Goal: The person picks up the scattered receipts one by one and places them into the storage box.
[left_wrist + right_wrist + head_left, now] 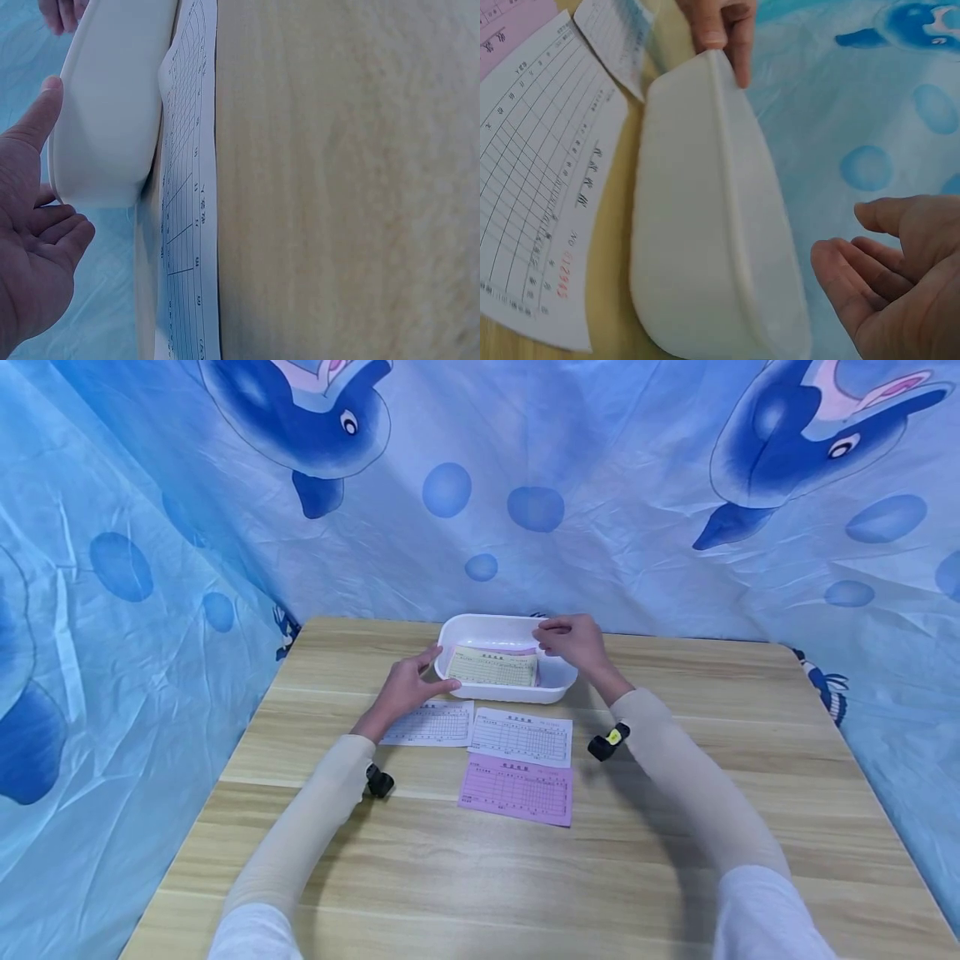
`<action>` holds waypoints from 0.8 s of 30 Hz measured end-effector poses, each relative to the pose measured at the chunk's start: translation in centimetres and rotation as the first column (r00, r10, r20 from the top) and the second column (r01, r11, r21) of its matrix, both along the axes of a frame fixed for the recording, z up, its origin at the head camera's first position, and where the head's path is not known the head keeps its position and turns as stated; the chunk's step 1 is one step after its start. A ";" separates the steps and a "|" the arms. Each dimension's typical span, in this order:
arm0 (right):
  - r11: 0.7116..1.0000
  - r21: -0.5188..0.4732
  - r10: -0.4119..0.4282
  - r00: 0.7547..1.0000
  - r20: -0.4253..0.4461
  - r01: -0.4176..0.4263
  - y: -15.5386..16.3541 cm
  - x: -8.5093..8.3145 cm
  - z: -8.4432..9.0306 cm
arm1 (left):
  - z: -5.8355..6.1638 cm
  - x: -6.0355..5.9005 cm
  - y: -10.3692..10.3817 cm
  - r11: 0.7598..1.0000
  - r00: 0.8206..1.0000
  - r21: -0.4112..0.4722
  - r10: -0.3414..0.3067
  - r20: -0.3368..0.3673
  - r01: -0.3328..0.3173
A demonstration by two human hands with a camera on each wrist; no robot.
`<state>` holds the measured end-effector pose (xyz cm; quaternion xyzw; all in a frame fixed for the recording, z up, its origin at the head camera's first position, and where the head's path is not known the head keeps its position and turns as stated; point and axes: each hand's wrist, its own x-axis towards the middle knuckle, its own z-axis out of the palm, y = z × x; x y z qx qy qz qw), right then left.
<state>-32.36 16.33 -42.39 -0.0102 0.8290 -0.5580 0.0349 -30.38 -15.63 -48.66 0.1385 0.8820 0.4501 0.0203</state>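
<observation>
1) Lying nearest, a pink slip [516, 789] touches a white slip [521, 735], with another white slip [435, 727] just left
2) Left hand [405, 685] grips the white tray's [502, 693] left end between thumb and fingers
3) Yellow slip [491, 669] inside
4) Right hand [576, 640], loosely curled, holding nothing, over the right end
5) Blue curtain [630, 560] behind

Left sleeve [292, 835] and right sleeve [697, 777]: cream, close-fitting; each meets a white oversleeve [255, 933] at its rear edge. Near each front edge: black module [380, 782]; right module [601, 748] carries a yellow patch [615, 737].
</observation>
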 end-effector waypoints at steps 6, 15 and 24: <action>0.999 0.042 0.029 0.998 -0.060 -0.026 1.6 2.2 1.6 | 0.0 -0.1 0.1 1.000 1.000 -0.003 -0.002 0.001 0.002; 0.998 0.037 0.054 0.990 -0.130 -0.050 3.4 6.6 1.9 | 0.1 0.1 0.1 1.000 1.000 -0.013 -0.006 -0.008 0.006; 0.994 0.101 0.046 0.986 -0.161 -0.030 3.9 10.6 0.6 | 0.1 0.0 0.1 1.000 1.000 -0.006 -0.004 -0.012 0.004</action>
